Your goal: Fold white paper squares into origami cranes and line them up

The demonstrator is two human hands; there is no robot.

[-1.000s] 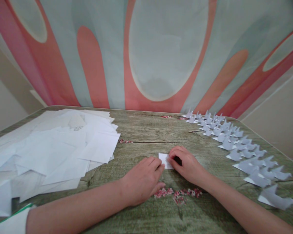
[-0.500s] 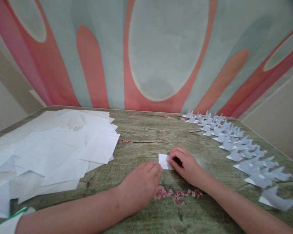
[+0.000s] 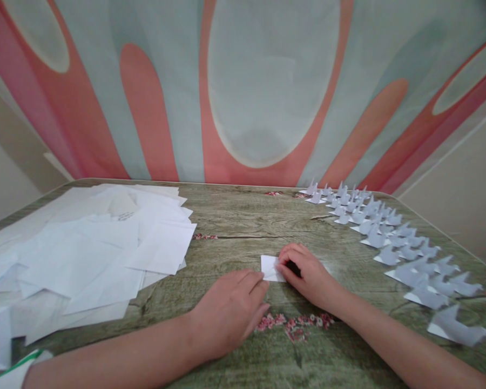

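A small folded piece of white paper [image 3: 269, 266] lies on the wood-grain tabletop in front of me, with creases across its face. My right hand [image 3: 303, 273] pinches its right side between thumb and curled fingers, hiding that end. My left hand [image 3: 233, 305] rests palm down at the lower left. Its fingers are stretched out, the fingertips touch the paper's left corner, and the thumb stands apart below them.
On the left spreads a loose, overlapping heap of white paper sheets [image 3: 162, 248]. Several folded white paper birds [image 3: 421, 270] stand in rows along the table's right side. A patterned pink and grey-blue backdrop [image 3: 188, 108] rises behind the table [image 3: 235, 216].
My left thumb has moved away from the fingers, and the left hand sits slightly lower. The right hand keeps its pinch on the paper. The whole view has shifted a little.
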